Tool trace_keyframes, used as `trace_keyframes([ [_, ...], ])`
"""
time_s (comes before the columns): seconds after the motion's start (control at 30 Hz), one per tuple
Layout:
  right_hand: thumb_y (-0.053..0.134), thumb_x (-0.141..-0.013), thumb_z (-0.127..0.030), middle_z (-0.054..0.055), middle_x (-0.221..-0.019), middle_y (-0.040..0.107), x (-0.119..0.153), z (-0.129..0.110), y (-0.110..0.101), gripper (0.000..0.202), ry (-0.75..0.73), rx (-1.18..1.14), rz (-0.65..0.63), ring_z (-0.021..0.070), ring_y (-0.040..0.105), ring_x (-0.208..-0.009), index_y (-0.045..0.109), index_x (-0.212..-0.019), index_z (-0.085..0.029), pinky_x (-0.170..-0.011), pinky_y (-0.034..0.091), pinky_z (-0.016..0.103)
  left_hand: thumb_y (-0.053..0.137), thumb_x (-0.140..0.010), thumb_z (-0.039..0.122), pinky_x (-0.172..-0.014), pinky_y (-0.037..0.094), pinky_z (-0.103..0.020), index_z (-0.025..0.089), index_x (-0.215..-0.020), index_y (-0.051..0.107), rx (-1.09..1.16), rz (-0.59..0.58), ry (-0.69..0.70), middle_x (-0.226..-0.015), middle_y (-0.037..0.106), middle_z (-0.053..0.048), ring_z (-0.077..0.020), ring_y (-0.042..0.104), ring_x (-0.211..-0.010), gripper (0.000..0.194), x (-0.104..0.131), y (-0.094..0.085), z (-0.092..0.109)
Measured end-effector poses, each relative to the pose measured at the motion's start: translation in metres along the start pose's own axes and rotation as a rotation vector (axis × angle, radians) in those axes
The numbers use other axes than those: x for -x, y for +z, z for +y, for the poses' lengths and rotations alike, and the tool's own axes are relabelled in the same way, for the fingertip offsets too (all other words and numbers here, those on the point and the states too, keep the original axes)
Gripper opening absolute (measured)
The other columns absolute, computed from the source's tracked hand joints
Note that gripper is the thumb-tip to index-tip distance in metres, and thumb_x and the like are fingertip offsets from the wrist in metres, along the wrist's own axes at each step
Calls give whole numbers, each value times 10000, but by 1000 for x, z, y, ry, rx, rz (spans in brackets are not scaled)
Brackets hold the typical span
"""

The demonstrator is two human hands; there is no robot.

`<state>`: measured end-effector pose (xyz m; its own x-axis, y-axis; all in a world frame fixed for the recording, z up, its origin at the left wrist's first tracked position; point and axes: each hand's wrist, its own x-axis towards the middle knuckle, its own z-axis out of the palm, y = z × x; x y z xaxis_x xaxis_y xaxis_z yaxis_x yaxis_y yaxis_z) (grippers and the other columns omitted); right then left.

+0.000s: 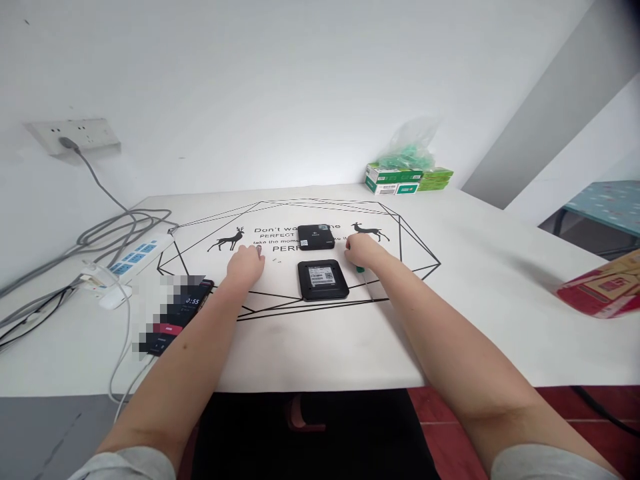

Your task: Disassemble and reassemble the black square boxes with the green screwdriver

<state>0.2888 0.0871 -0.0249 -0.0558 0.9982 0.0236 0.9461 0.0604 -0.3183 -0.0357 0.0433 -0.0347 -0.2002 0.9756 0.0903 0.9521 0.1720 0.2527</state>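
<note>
My left hand (245, 267) is closed low over the table left of the black devices, its fingertips pinched together. Whatever they hold, if anything, is too small to make out. A few tiny dark bits, perhaps screws (277, 261), lie just right of it. My right hand (367, 251) is curled round a screwdriver (361, 270); its green handle shows below the fingers and its thin shaft points toward me. Between my hands a flat black box (316, 237) lies farther off. Nearer me is a black cover or box (323, 280) with a white label facing up.
A phone (183, 313) lies beside my left forearm. Cables and a white power strip (137, 260) occupy the left side. Green-and-white boxes (395, 177) with a plastic bag (410, 150) stand at the back wall. A red-and-yellow package (605, 287) sits at the right edge.
</note>
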Motion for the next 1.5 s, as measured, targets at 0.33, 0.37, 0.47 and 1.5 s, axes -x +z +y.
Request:
trace_keyframes([
  [0.33,857,-795,-529,143,-1427,691,33,-23,-23,670,-493,-114,-341,372,649,-1314,698,-1380,-245,-1119,538,521,488,-1134,266,-837,653,-390,215,-1105,531,1102,121,-198,-1076,728,-115,-213,774,-869,73,-5,-16,17],
  [0.37,951,-657,-531,132,-1508,647,40,-28,-25,946,-558,-115,-448,397,615,-1366,617,-1505,-279,-1134,532,535,499,-1132,243,-868,659,-395,218,-1120,518,1287,118,-206,-1048,720,-98,-198,776,-878,33,-3,-18,21],
  [0.47,975,-578,-520,162,-1621,543,57,-46,-20,1199,-576,-29,-450,477,479,-1487,474,-1642,-287,-1196,449,647,634,-1075,213,-945,661,-447,238,-1199,509,1570,76,-185,-1054,713,-66,-183,775,-903,177,4,-21,29],
  [1.5,716,-797,-747,149,-1807,292,69,-78,8,1146,-606,12,-372,466,254,-1639,287,-1740,-257,-1293,262,678,715,-893,109,-877,668,-405,300,-1152,401,1555,268,11,-1042,648,39,-114,734,-793,450,18,-17,41],
])
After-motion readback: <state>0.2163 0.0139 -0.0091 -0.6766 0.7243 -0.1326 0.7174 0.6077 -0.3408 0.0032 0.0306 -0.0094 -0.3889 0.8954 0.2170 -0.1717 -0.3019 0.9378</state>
